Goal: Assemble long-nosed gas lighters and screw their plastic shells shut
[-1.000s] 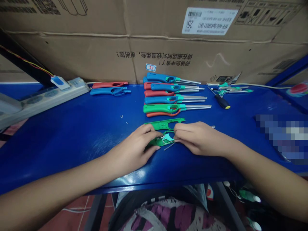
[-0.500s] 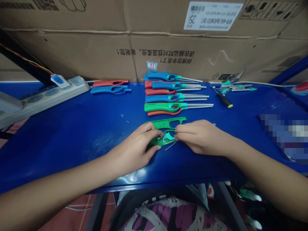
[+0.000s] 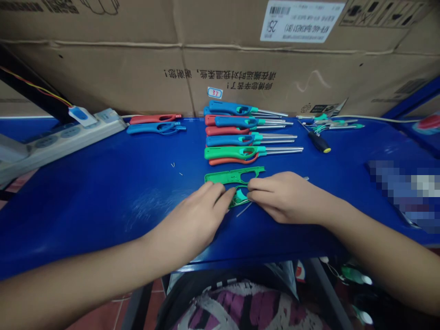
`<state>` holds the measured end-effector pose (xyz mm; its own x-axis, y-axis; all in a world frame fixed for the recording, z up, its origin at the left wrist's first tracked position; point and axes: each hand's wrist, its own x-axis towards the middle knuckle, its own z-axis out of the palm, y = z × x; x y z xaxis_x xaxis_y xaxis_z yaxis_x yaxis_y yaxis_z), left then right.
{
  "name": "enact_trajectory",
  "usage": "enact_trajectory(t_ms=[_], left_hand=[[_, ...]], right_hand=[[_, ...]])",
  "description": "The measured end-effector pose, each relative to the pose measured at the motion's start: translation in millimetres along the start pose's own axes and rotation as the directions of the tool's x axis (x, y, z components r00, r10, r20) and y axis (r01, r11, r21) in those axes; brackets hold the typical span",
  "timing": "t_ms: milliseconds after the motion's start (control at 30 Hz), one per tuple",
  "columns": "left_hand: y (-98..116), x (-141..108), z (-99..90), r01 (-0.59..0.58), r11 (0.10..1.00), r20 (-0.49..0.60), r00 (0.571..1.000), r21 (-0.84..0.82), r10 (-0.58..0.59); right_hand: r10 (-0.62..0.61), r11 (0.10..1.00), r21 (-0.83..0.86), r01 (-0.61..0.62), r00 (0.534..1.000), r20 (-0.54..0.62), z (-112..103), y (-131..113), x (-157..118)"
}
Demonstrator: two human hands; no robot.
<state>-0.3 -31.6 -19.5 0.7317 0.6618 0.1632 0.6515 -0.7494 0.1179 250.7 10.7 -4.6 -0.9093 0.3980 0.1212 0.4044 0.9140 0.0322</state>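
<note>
With fingers point(image 3: 229, 195) of the left hand point(image 3: 197, 213) bunched over the left part of the lower green shell point(image 3: 235, 203); cannot tell what is pinched beneath. With the right hand point(image 3: 288, 197), pinches the right end of that shell, fingertips nearly together. Between both hands, on the shell, a turquoise trigger point(image 3: 239, 196). Just below, a thin rod point(image 3: 243, 210) on the blue tabletop point(image 3: 137, 183). Just above, the upper green shell point(image 3: 220, 177), lying open. Farther back, a stack of blue, red, orange and green lighters point(image 3: 230, 152), metal tips to the right. To the left, small screws point(image 3: 173, 165), two more casings point(image 3: 151, 129) and a power strip point(image 3: 72, 135). To the right, a screwdriver point(image 3: 319, 142) beside loose parts point(image 3: 338, 123)
</note>
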Motion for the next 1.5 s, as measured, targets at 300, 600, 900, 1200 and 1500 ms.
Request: enact_trajectory(t_ms=[300,600,900,1200,1500], left_hand=[[18.0,-0.2,-0.2,-0.116,0.918,0.072,0.993,0.379,0.096],[12.9,1.9,-4.3,-0.087,0.958,0.129,0.99,0.275,0.053],[22.0,-7.5,0.7,-0.148,0.909,0.044,0.989,0.389,0.142],[18.9,-10.4,-0.3,-0.158,0.926,-0.003,0.985,0.343,0.17],[13.5,-5.2,-4.4,-0.16,0.943,-0.039,0.983,0.293,0.179]], right_hand=[[-0.064,0.99,-0.119,0.069,0.997,0.047,1.7,-6.1,2.2],[0.037,0.999,0.037,-0.035,0.998,-0.051,0.4,-3.1,0.1],[0.262,0.844,0.483,-0.233,0.965,0.009,3.5,0.1,6.4],[0.223,0.829,0.528,-0.185,0.975,-0.008,4.2,4.6,4.8],[0.186,0.866,0.479,-0.145,0.982,-0.038,7.4,5.4,4.0]])
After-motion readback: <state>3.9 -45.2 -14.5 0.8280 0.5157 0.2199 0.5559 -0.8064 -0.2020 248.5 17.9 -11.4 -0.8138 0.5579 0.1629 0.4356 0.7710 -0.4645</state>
